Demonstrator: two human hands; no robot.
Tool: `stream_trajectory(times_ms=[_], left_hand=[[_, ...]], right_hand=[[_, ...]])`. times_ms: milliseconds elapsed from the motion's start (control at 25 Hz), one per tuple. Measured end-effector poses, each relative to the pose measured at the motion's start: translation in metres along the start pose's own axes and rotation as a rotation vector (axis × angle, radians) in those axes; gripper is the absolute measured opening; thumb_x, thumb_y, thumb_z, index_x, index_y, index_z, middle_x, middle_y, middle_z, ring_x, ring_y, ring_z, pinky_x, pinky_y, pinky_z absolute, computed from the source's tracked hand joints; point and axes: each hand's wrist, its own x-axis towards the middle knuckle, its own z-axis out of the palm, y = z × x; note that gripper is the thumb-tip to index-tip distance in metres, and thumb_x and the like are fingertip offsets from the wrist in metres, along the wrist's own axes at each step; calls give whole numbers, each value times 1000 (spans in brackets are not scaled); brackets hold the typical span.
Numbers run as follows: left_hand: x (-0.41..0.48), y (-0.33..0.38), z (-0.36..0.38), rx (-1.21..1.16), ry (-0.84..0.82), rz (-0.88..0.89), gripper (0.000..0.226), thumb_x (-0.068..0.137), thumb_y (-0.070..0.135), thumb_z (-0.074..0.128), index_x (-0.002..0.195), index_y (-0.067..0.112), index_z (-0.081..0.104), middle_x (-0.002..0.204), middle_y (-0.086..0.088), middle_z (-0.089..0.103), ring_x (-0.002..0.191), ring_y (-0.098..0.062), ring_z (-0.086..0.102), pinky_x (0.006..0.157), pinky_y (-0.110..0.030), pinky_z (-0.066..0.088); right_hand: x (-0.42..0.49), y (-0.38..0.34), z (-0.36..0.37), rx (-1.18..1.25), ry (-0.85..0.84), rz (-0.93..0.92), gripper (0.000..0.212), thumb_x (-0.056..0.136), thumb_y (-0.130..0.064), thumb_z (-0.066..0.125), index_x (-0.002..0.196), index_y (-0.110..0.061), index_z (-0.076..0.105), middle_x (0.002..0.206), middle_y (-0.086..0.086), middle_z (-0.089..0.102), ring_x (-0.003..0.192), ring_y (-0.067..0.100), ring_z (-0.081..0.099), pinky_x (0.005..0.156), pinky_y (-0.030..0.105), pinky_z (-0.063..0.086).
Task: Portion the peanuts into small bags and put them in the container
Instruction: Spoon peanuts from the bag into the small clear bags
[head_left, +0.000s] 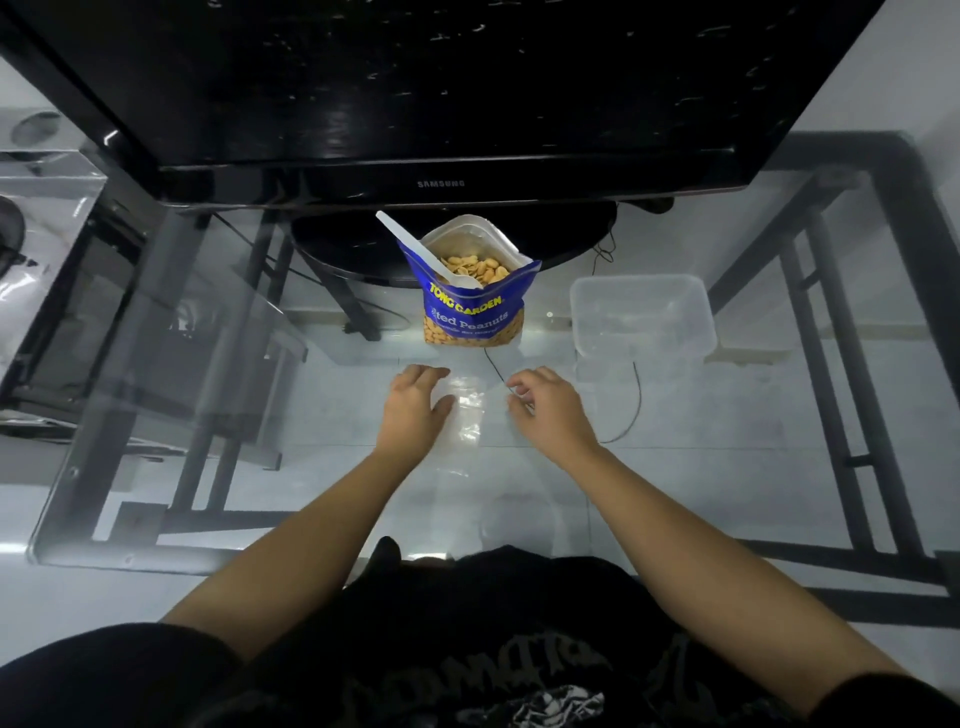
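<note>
I see left hand (414, 406) flat, fingers relaxed, on small clear plastic bag (467, 418) — right hand (551, 411) curled at its edge, can't tell if pinching

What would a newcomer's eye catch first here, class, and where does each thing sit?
The open blue peanut bag stands mid-table, a white spoon stuck in it, in front of a black monitor. To its right sits a clear container, seemingly empty. Nearer the person, the left hand and right hand flank a small clear bag lying flat.
</note>
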Motion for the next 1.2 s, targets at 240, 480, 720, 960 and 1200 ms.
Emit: stream_trajectory(times_ms=[240,480,720,960,1200], left_hand=[[0,-4,10,119,-169,194,41,87,21,63,126,8,56,126,-14,55,113,-31,49,99,-33,37],[3,-2,9,122,-176,187,35,89,20,60,122,9,59,119,-13,59,110,-28,50,96,-31,38],[1,-5,8,100,-117,267,21,85,16,65,102,5,69,100,-15,66,95,-31,56,82,-33,45],[-3,2,-19,-46,-80,319,13,83,16,68,93,8,68,90,-9,67,82,-19,57,73,-23,41],[1,36,-56,-784,-284,-50,11,85,13,65,82,16,54,88,-4,65,78,-11,63,72,-20,51]], right_hand=[[1,-5,19,-174,-180,26,46,84,-24,66,126,-8,55,120,12,55,106,27,57,90,31,42],[0,-7,26,-173,-126,65,28,83,-18,68,109,-9,63,113,9,60,102,25,59,88,29,43],[-7,-10,28,-47,-84,91,19,82,-14,68,100,-8,64,101,9,66,88,21,62,78,27,48],[-18,-25,12,427,9,273,22,81,-21,71,99,-18,59,78,-6,62,70,3,58,57,5,43],[-16,-38,-17,706,82,266,7,86,-18,64,89,-24,62,88,-4,64,81,9,66,74,18,49]])
